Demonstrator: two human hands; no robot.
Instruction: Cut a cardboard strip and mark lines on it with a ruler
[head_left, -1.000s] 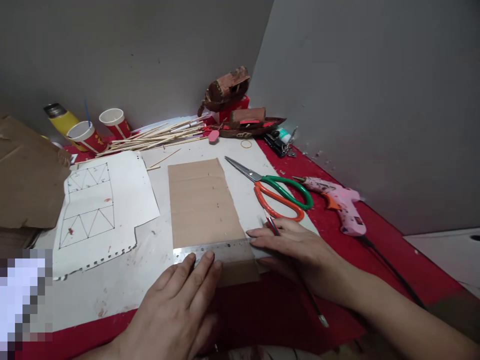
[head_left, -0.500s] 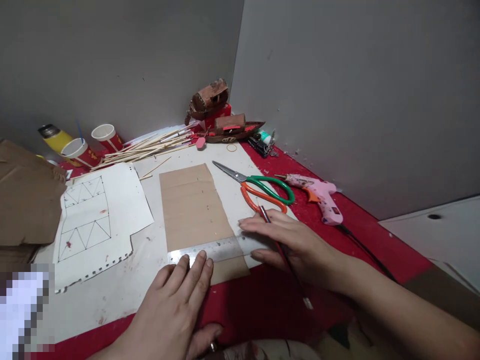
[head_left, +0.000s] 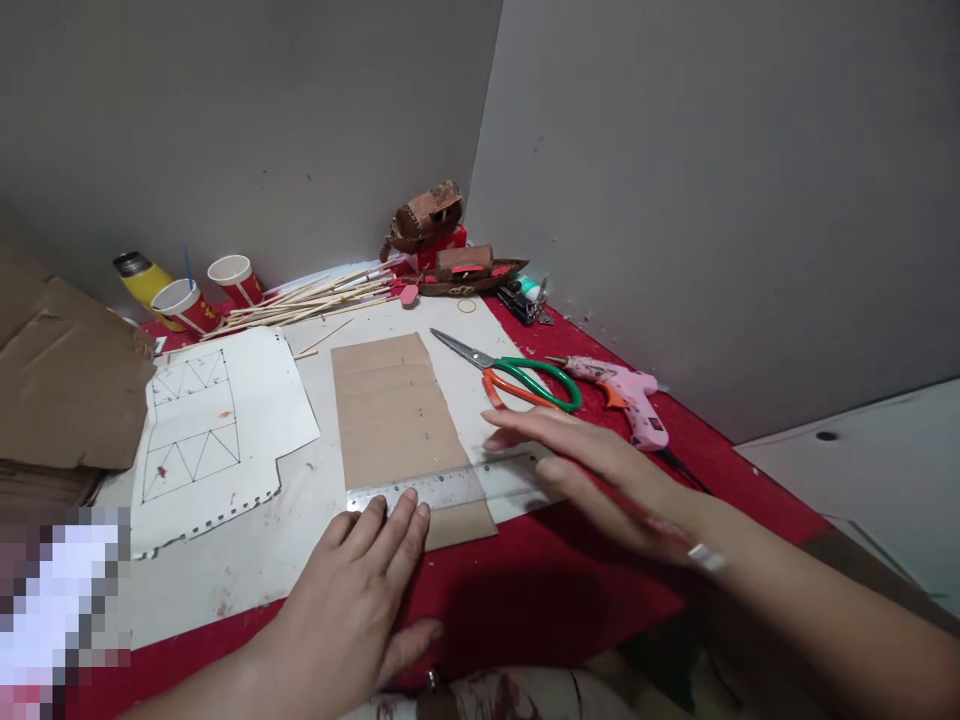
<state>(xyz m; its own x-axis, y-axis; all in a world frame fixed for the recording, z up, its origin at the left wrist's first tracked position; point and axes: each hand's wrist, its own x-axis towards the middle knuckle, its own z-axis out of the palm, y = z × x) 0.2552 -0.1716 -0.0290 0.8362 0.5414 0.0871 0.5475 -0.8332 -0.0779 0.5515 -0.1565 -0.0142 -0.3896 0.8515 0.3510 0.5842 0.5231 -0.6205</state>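
Ruler held across the cardboard, pencil in the right hand.
My left hand (head_left: 360, 590) presses the ruler (head_left: 450, 487) with its fingers slightly spread, thumb apart; my right hand (head_left: 600, 465) loosely pinches the pencil (head_left: 652, 520), its tip hidden from me. The cardboard (head_left: 390, 420) lies flat on the tabletop (head_left: 720, 462), under the ruler near its close edge, with the scissors (head_left: 469, 352) beyond my right fingers. I judge this as lining up; any stroke would call for steady left-hand pressure and a firmer pencil grip.
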